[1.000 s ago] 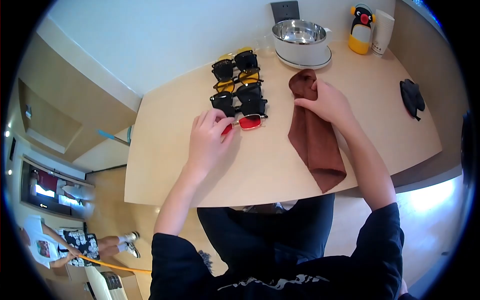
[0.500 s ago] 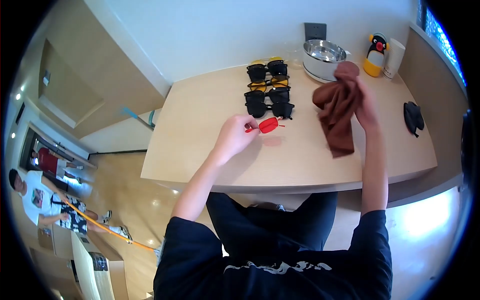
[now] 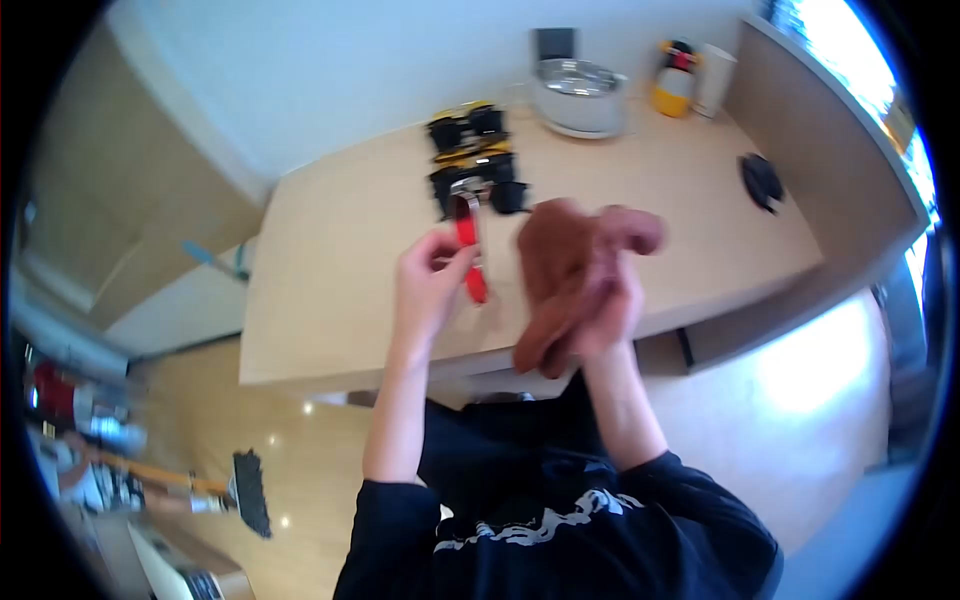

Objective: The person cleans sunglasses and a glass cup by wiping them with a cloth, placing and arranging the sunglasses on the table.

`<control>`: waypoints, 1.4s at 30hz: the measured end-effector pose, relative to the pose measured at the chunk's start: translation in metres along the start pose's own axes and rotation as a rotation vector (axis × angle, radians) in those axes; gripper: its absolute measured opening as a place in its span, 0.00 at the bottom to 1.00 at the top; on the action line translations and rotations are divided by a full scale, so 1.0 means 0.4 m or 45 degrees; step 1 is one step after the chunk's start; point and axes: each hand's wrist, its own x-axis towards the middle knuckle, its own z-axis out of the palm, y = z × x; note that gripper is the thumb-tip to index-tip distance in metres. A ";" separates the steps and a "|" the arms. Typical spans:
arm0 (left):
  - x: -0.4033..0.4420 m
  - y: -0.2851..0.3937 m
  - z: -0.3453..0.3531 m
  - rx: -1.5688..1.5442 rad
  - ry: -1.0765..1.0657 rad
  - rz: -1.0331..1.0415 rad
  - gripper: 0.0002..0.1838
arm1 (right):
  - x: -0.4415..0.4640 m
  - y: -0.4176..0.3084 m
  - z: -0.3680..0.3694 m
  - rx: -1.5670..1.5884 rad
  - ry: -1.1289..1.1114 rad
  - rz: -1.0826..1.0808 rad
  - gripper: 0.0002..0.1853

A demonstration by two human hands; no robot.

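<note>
My left hand pinches a pair of red-lensed glasses, raised above the table and turned nearly on edge. Close on its right, my right hand grips a crumpled brown cloth, which hangs in folds over the fingers and hides part of them. A small gap separates cloth and glasses. Beyond the hands, a column of sunglasses with black and yellow lenses lies on the table. Motion blurs the view somewhat.
At the back stands a white and steel pot below a wall socket. A penguin figure and a white cup are at its right. Folded dark glasses lie near the right partition. A person with a mop is at left.
My left hand has lifted the red glasses off the table and turned them upright. My right hand has brought the cloth left and closer to them. The camera view has shifted.
</note>
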 end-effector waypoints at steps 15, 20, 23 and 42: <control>-0.041 0.044 0.152 -0.064 -0.143 0.317 0.05 | -0.056 0.019 0.019 -0.299 0.085 -0.099 0.09; -0.053 0.038 0.178 0.120 -0.072 0.506 0.06 | -0.063 -0.007 0.019 -0.884 -0.036 -0.294 0.07; -0.056 0.069 0.159 0.273 -0.208 0.529 0.06 | -0.040 0.009 0.004 -0.991 -0.041 -0.477 0.07; -0.128 0.017 0.094 0.064 0.164 0.575 0.04 | -0.037 0.094 0.035 -0.475 -0.164 0.011 0.20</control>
